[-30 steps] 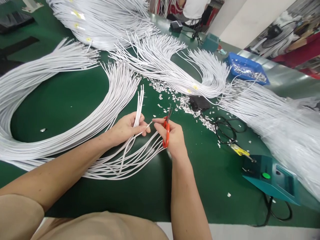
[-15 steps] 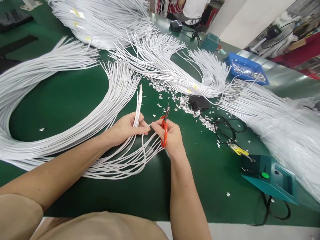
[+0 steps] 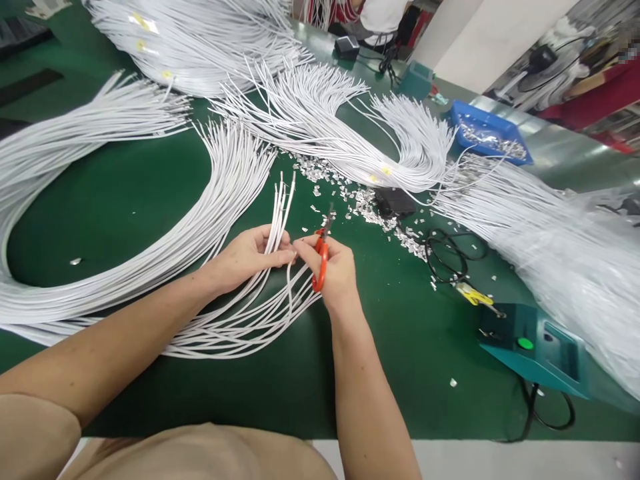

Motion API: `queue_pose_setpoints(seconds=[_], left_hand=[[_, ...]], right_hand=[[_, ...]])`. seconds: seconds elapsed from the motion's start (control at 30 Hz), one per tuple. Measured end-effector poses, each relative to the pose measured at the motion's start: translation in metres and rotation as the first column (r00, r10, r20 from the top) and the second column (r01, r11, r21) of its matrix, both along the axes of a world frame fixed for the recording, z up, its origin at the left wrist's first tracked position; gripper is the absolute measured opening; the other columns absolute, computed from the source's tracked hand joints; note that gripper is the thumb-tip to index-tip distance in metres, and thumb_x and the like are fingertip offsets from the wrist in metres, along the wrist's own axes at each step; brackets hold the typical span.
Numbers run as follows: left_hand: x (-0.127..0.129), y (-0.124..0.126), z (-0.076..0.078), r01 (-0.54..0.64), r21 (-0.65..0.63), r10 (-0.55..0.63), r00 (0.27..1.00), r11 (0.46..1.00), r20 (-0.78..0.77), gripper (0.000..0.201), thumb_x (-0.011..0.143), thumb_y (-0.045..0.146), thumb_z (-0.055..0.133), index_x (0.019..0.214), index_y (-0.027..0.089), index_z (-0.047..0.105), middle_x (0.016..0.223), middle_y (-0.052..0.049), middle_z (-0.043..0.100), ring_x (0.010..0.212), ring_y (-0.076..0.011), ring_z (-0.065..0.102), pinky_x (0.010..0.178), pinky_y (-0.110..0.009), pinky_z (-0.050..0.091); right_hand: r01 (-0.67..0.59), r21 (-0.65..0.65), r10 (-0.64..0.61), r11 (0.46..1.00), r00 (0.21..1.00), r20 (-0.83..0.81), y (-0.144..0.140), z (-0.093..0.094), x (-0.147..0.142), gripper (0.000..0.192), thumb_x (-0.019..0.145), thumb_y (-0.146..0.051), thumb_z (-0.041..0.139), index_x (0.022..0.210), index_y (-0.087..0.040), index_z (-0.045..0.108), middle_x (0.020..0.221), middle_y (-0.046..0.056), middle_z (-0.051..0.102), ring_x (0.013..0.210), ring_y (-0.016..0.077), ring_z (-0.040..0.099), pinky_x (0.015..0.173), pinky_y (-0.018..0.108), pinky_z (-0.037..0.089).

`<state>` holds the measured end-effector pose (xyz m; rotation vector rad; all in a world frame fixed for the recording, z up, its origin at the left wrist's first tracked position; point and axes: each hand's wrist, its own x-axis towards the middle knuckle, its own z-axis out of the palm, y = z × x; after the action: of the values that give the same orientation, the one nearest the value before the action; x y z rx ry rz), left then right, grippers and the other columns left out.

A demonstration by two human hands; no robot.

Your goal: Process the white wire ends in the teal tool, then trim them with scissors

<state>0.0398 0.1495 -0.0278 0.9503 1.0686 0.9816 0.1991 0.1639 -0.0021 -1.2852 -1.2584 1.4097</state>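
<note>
My left hand (image 3: 245,257) is closed around several white cables (image 3: 277,223), whose ends stick up above the thumb and fan apart slightly. My right hand (image 3: 340,270) holds red-handled scissors (image 3: 321,263) against the palm, blades pointing up and away. Its thumb and forefinger meet my left fingertips at one cable end, which the fingers mostly hide. More loose cables (image 3: 240,337) loop below both hands toward the left forearm.
Large white cable bundles (image 3: 165,260) curve over the green table (image 3: 400,373). Small silvery scraps (image 3: 367,203) lie beyond my hands. Rightward are a blue tray (image 3: 490,133) of pieces, a teal device (image 3: 535,347) with a green button, and a black cord (image 3: 450,257). Other people are farther back.
The cable ends in my left hand have spread, one leaning right. My right fingertips have come against the left ones, covering the short end seen between them before. The view has shifted slightly.
</note>
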Motion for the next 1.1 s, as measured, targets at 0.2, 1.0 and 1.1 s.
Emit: queue_pose_setpoints(seconds=[0.2, 1.0, 1.1], left_hand=[[0.001, 0.000, 0.004, -0.048, -0.028, 0.044, 0.992, 0.998, -0.121, 0.029, 0.077, 0.040, 0.069, 0.096, 0.019, 0.069, 0.075, 0.000, 0.063, 0.072, -0.0113, 0.057, 0.070, -0.023, 0.046], [-0.001, 0.003, 0.010, 0.033, -0.025, -0.030, 0.991, 0.999, 0.131, 0.035, 0.068, 0.022, 0.076, 0.073, 0.018, 0.041, 0.073, 0.001, 0.062, 0.066, -0.0122, 0.063, 0.049, -0.018, 0.037], [0.000, -0.001, 0.010, 0.106, -0.025, -0.103, 0.990, 0.994, 0.100, 0.033, 0.071, 0.025, 0.075, 0.075, 0.018, 0.043, 0.072, 0.001, 0.062, 0.066, -0.0127, 0.063, 0.051, -0.019, 0.038]], right_hand=[[0.421, 0.389, -0.509, 0.819, 0.846, 0.156, 0.002, -0.002, 0.011, 0.025, 0.079, -0.037, 0.061, 0.091, -0.017, 0.068, 0.086, 0.004, 0.065, 0.078, 0.0152, 0.059, 0.075, 0.029, 0.046], [0.036, -0.114, -0.048, 0.993, 0.993, -0.106, 0.004, -0.006, -0.004, 0.025, 0.070, -0.041, 0.068, 0.071, -0.016, 0.068, 0.060, -0.002, 0.057, 0.056, 0.0091, 0.048, 0.057, 0.023, 0.041], [-0.124, -0.130, 0.093, 0.984, 0.970, -0.223, 0.003, -0.006, -0.005, 0.025, 0.070, -0.042, 0.069, 0.065, -0.017, 0.064, 0.058, -0.003, 0.055, 0.054, 0.0100, 0.050, 0.058, 0.025, 0.043]])
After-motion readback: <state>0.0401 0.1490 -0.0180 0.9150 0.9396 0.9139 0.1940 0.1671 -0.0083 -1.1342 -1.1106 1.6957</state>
